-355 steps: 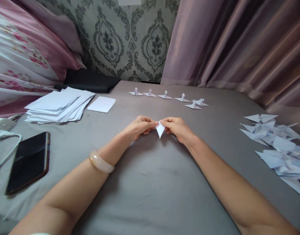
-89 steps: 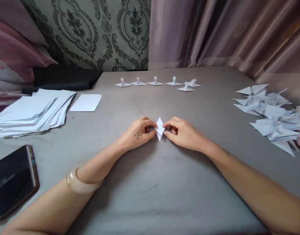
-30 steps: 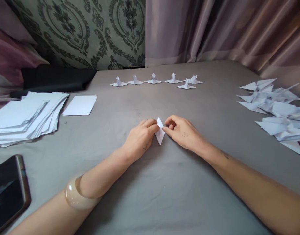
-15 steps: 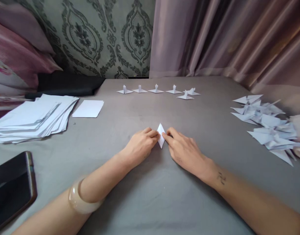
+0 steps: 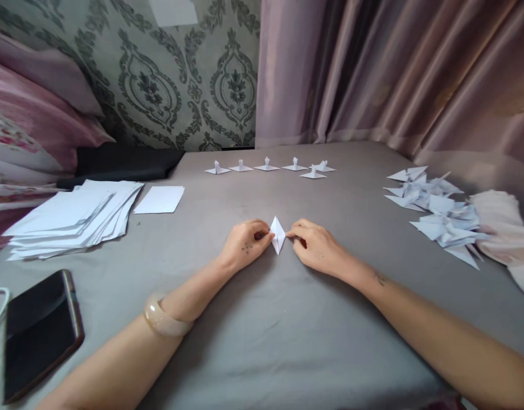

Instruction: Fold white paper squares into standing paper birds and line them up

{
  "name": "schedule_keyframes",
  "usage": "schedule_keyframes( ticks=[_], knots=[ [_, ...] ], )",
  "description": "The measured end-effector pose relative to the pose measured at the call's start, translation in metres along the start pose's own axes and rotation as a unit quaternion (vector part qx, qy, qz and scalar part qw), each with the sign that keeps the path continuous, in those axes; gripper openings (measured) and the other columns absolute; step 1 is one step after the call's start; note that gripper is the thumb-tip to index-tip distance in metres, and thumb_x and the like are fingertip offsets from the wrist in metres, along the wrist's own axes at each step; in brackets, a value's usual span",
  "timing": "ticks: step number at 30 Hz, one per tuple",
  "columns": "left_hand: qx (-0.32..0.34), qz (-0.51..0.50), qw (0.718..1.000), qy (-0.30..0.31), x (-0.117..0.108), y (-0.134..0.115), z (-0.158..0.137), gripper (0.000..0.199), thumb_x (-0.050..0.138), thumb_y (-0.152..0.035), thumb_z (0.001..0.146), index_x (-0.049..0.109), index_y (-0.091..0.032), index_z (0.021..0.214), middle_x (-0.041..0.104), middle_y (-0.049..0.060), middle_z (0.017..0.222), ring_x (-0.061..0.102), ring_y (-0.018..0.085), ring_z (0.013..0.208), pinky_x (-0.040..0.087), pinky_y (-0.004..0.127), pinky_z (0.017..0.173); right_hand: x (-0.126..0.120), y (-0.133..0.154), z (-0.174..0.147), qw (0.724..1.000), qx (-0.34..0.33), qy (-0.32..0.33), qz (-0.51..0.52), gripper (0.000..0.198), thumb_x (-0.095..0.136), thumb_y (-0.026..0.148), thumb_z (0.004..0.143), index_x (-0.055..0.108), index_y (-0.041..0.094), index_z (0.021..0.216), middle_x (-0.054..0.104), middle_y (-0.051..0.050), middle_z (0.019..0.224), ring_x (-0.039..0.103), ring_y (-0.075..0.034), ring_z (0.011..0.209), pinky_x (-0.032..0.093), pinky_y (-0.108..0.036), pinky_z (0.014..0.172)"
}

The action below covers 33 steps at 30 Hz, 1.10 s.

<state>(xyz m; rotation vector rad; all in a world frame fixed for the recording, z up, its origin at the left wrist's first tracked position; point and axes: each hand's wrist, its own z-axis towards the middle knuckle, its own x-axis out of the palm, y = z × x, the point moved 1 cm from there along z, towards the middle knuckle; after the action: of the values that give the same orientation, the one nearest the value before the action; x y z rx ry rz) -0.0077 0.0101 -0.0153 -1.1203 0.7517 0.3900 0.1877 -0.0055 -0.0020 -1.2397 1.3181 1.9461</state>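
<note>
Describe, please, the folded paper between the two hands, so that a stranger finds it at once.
Look at the middle of the grey cloth, where the left hand and the right hand face each other. Between them is a small white folded paper. Unlike the winged paper figures in the row behind it, it is a slim diamond, pointed at top and bottom.

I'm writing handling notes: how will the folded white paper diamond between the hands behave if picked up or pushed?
The folded white paper diamond is probably very light, being small and paper. The centre crease suggests layered folds, so its middle is likely fairly stiff, while its narrow tips may bend. Its flat, angular outline suggests sliding rather than rolling.
</note>
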Motion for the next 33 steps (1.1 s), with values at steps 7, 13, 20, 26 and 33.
schedule_keyframes(
  ticks=[7,13,20,26,33],
  knots=[
    [-0.092,-0.022,0.995,-0.012,0.004,0.007,0.006,0.017,0.067,-0.030,0.077,0.068,-0.016,0.086,0.058,0.003,0.086,0.053,0.013,0.068,0.043,0.028,0.068,0.006,-0.002,0.007,0.996,0.054,-0.053,0.043,0.026,0.046,0.009,0.081,0.069,0.019,0.089,0.066,-0.006,0.094,0.060,-0.016,0.080,0.043,-0.028,0.076],
    [-0.121,-0.058,0.991,-0.008,0.006,0.004,0.007,0.016,0.067,-0.032,0.076,0.070,-0.017,0.080,0.057,0.003,0.088,0.051,0.012,0.066,0.042,0.027,0.067,0.011,-0.004,0.000,0.986,0.093,-0.088,0.108,0.025,0.048,0.009,0.079,0.068,0.020,0.088,0.068,-0.003,0.090,0.057,-0.013,0.072,0.043,-0.026,0.070],
    [-0.128,-0.166,0.977,-0.040,0.007,0.001,0.003,0.017,0.071,-0.033,0.073,0.068,-0.017,0.075,0.053,-0.001,0.070,0.047,0.010,0.059,0.038,0.024,0.059,0.013,-0.003,-0.001,0.978,0.063,-0.109,0.167,0.029,0.045,0.008,0.079,0.068,0.022,0.091,0.068,-0.003,0.096,0.060,-0.012,0.076,0.045,-0.026,0.071],
    [0.001,-0.252,0.950,-0.186,0.001,-0.011,-0.004,0.013,0.072,-0.030,0.078,0.069,-0.020,0.085,0.064,0.006,0.105,0.059,0.018,0.097,0.045,0.026,0.077,0.000,0.004,-0.003,0.924,0.058,-0.266,0.270,0.022,0.053,0.012,0.077,0.064,0.020,0.094,0.068,-0.003,0.093,0.063,-0.013,0.078,0.048,-0.024,0.064],
    [0.070,-0.216,0.952,-0.203,0.003,-0.027,-0.013,0.006,0.067,-0.024,0.083,0.066,-0.021,0.088,0.064,0.008,0.110,0.060,0.021,0.105,0.047,0.035,0.092,-0.009,0.025,-0.014,0.927,-0.018,-0.279,0.251,0.014,0.054,0.015,0.081,0.061,0.022,0.091,0.064,-0.003,0.087,0.060,-0.015,0.080,0.049,-0.028,0.071]
  ],
)
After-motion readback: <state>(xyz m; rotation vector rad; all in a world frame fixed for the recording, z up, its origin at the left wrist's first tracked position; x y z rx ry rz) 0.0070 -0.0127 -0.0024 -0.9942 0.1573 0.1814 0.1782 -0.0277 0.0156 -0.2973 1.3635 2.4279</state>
